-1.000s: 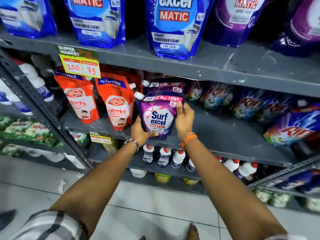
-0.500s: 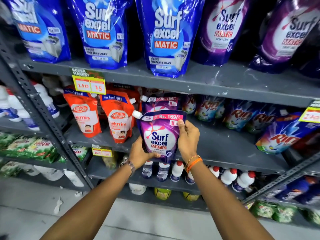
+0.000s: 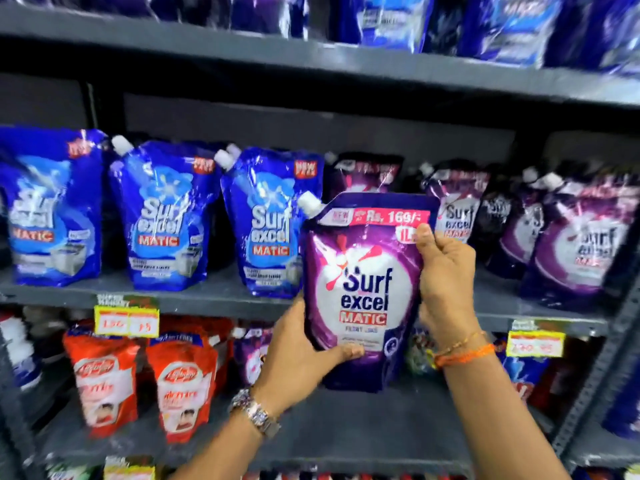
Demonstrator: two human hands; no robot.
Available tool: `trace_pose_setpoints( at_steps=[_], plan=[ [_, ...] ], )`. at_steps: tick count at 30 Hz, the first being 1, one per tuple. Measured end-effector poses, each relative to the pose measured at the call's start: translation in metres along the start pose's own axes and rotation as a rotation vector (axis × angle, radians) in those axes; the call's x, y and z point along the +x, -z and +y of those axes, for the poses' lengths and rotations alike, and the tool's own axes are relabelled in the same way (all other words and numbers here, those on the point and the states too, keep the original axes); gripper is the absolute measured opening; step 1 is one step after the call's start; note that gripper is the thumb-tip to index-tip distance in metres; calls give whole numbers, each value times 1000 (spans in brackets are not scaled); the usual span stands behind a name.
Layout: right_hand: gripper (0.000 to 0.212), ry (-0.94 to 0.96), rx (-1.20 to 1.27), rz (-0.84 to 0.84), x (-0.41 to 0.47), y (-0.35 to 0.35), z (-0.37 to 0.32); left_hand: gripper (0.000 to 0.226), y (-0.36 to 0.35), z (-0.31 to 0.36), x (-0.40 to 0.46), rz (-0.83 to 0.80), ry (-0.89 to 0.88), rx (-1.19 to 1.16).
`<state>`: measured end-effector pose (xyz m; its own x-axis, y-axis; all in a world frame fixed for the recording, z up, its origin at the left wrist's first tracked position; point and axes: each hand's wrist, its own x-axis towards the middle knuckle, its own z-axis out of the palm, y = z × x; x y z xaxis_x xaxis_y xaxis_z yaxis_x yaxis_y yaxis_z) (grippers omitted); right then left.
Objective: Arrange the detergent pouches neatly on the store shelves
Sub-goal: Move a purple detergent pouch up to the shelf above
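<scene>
I hold a purple Surf Excel Matic pouch (image 3: 363, 292) with a white spout upright in front of the grey middle shelf (image 3: 214, 299). My left hand (image 3: 298, 355) grips its lower left corner, thumb across the front. My right hand (image 3: 446, 282) clasps its right edge, thumb near the top. Behind it on that shelf stand three blue Surf Excel pouches (image 3: 162, 216) to the left and several purple pouches (image 3: 575, 237) to the right. A gap in the row lies straight behind the held pouch, with one purple pouch (image 3: 363, 174) set further back.
Red Lifebuoy pouches (image 3: 180, 386) stand on the lower shelf (image 3: 346, 441) under a yellow price tag (image 3: 126, 320). A second yellow tag (image 3: 535, 344) hangs at the right. More blue pouches (image 3: 391, 19) fill the top shelf. A perforated grey upright (image 3: 595, 386) runs along the right.
Both hands have lifted the purple pouch from the lower shelf up to the level of the middle shelf. My view has tilted up with it.
</scene>
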<state>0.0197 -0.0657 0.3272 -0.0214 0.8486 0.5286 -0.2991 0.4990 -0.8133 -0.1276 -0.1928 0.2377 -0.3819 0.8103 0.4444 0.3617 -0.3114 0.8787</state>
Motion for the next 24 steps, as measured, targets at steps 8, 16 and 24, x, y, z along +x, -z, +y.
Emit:
trace_pose_setpoints(
  at_steps=[8, 16, 24],
  plan=[
    [44, 52, -68, 56, 99, 0, -21, 71, -34, 45, 90, 21, -19, 30],
    [49, 16, -174, 7, 121, -6, -2, 78, -51, 23, 131, 39, 76, 43],
    [47, 39, -236, -2, 129, 0, 7, 73, -55, 17, 137, 7, 80, 25]
  ],
)
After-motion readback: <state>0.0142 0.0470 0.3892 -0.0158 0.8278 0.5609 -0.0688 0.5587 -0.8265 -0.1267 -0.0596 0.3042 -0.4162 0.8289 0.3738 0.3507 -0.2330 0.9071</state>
